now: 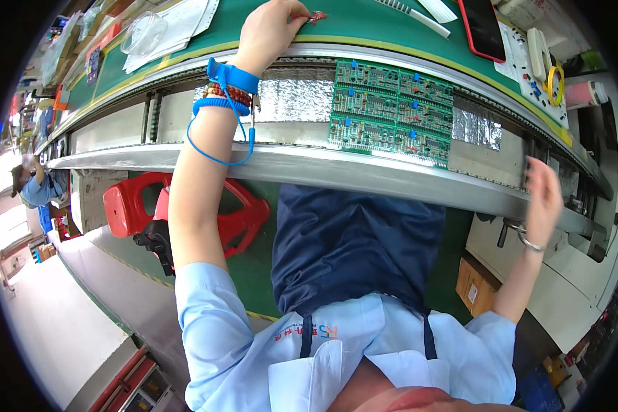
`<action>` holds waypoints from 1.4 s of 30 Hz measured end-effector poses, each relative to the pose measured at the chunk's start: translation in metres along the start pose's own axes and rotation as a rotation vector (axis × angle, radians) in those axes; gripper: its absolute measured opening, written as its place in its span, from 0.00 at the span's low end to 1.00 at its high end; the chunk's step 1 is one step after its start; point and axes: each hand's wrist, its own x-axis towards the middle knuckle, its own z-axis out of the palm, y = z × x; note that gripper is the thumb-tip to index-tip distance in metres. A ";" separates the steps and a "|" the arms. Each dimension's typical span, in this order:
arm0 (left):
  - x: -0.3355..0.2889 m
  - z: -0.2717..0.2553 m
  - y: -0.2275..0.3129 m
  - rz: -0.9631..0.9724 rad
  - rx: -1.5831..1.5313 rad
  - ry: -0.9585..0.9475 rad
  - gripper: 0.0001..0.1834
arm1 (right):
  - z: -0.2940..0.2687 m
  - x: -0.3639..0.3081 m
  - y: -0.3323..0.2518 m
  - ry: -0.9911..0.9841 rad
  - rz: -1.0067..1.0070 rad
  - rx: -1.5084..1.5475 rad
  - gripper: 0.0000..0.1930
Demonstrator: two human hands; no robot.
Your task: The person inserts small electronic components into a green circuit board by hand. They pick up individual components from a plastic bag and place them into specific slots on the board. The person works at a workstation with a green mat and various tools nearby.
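Note:
My left hand reaches across to the far green mat, thumb and fingertips pinched together at a small heap of red components. What lies between the fingertips is too small to make out. A blue wrist strap with a coiled cord circles that wrist. In front of me, a panel of green circuit boards lies across the rails of a conveyor, with blue and red parts standing on it. My right hand, somewhat blurred, is raised over the conveyor's right end, fingers stretched out and holding nothing visible.
The conveyor's metal front rail runs between me and the boards. On the far mat are papers, a clear round dish, a white strip and a red-edged phone. A red stool stands below left.

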 end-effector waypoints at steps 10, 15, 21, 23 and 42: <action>0.001 0.002 0.000 0.111 0.055 0.068 0.03 | -0.079 -0.161 0.422 0.645 1.077 0.498 0.13; -0.007 -0.004 0.002 0.069 0.003 0.131 0.04 | 0.054 -0.139 0.414 0.643 1.035 1.142 0.11; -0.002 -0.007 0.015 0.041 -0.045 0.020 0.05 | 0.107 -0.110 0.375 0.619 0.904 1.177 0.10; -0.001 -0.005 0.016 0.090 -0.011 0.019 0.04 | 0.115 -0.104 0.365 0.606 0.877 1.171 0.10; 0.007 0.016 -0.009 0.018 -0.297 0.165 0.04 | 0.050 -0.128 0.346 0.703 0.585 0.671 0.08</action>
